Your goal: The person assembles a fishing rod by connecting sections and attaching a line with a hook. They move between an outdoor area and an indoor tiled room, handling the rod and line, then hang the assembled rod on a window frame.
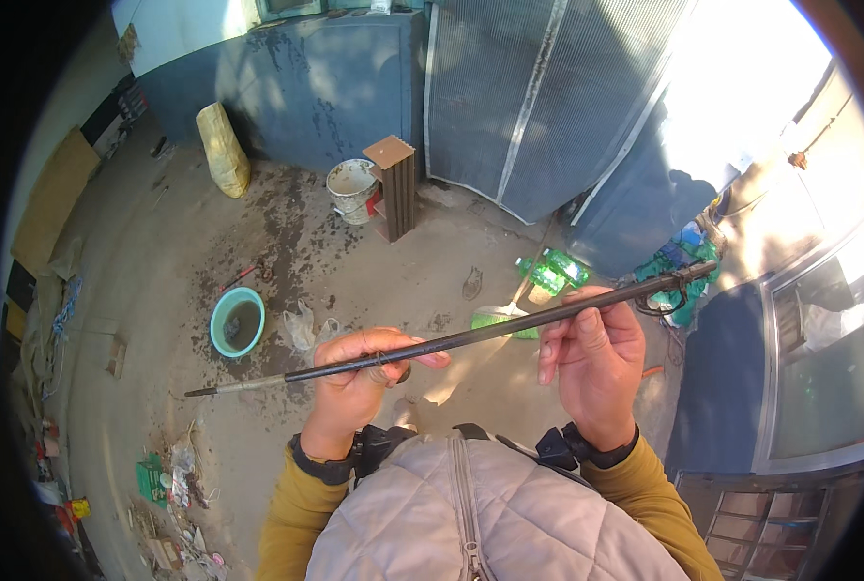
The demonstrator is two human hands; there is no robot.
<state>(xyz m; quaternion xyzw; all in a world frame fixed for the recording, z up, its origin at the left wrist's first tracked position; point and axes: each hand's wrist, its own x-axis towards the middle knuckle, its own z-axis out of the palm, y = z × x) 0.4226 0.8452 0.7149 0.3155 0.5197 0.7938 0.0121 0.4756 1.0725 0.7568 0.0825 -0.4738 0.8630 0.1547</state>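
Head view: left hand [354,382] and right hand [601,358] grasp pole [490,331], spanning left to right over dirty floor [383,281]; dark patches [294,208] far left, basin [216,324] left, bucket [352,198] far, blue wall [306,82] farthest.

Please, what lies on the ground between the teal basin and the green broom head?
In the head view, crumpled translucent plastic lies there, nearer to the basin than to the broom head.
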